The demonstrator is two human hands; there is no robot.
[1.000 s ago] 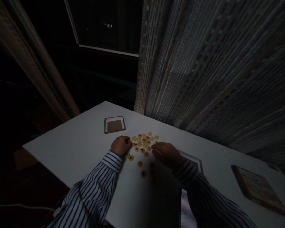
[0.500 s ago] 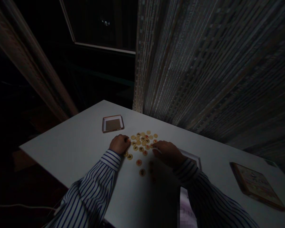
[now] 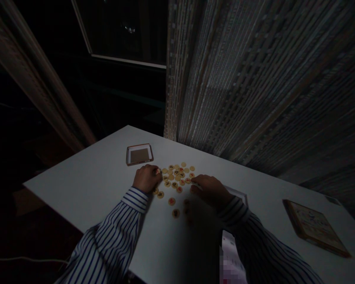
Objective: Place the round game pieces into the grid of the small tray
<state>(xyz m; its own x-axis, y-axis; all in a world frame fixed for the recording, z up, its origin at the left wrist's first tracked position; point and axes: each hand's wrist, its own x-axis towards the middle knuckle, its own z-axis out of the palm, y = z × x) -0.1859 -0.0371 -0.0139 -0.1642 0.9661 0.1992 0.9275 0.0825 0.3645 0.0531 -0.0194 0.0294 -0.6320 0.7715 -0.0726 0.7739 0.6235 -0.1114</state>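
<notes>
Many round, pale yellow Chinese chess pieces (image 3: 174,184) lie loose on the white table, some showing black or red characters and some with plain faces. My left hand (image 3: 146,179), at the left edge of this spread, is closed on one Chinese chess piece (image 3: 157,171) at its fingertips. To the right, my right hand (image 3: 210,190) reaches in with index finger and thumb apart; the index fingertip is at or touching a red-marked piece (image 3: 188,180). A few pieces nearer me, such as a black-marked one (image 3: 175,213), sit partly in my right arm's shadow.
A shallow open box (image 3: 139,154) stands behind my left hand. At the right lies a flat decorated box (image 3: 316,227). A lit screen (image 3: 232,252) is partly under my right forearm, near a pale-rimmed tray (image 3: 238,194). Curtains (image 3: 213,79) hang behind the table (image 3: 77,185).
My left hand has drawn slightly left and away with the piece in its fingers. The right index fingertip has shifted little beside the red-marked piece. The view has moved slightly.
</notes>
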